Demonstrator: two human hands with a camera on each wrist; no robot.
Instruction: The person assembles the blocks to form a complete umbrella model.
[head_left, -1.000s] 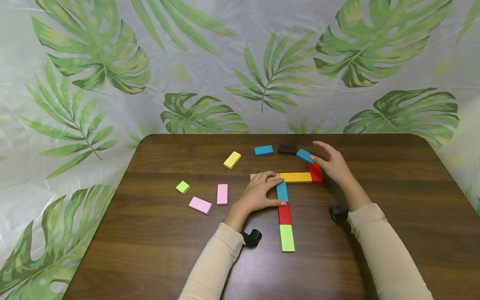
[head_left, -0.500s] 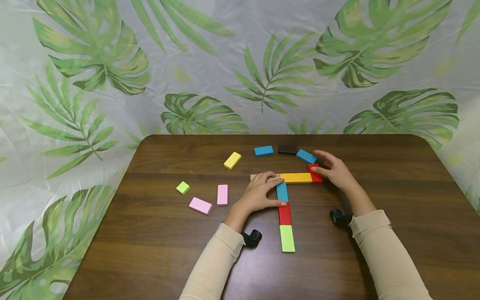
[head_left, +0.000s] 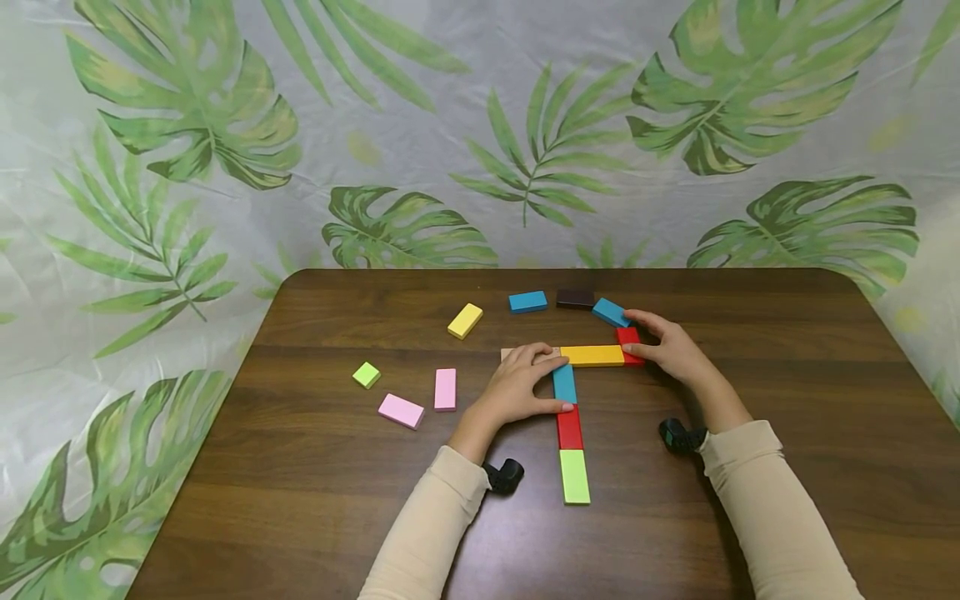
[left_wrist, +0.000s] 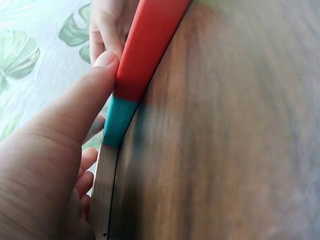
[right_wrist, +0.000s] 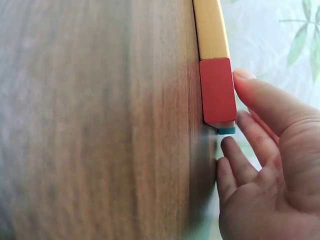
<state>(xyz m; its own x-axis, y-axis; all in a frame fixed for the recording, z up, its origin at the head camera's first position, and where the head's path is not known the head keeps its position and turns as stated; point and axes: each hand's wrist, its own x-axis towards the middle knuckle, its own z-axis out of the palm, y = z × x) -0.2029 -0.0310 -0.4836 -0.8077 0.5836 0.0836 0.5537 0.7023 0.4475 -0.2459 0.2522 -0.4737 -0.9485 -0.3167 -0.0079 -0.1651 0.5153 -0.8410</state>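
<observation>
A row of flat blocks lies on the table, a yellow-orange block (head_left: 592, 356) ending at a red block (head_left: 627, 335) on the right. My right hand (head_left: 671, 350) lays its thumb on that red block, with its forefinger close to the corner of a tilted blue block (head_left: 611, 312). My left hand (head_left: 513, 387) rests over a plain wooden block (left_wrist: 104, 187), mostly hidden from above. Its thumb touches the line near where a teal block (head_left: 564, 385) meets another red block (head_left: 570, 427). A lime green block (head_left: 574, 477) forms the near end.
Loose blocks lie around on the wooden table (head_left: 300, 500): a blue one (head_left: 527, 302), a dark brown one (head_left: 575, 298), a yellow one (head_left: 465, 321), a pink one (head_left: 445, 390), another pink one (head_left: 401, 411) and a small green one (head_left: 366, 375). A leaf-patterned cloth (head_left: 405, 125) hangs behind.
My right hand has come down from the tilted blue block toward the red block at the row's right end, its thumb now lower. The left hand and the blocks stay put.
</observation>
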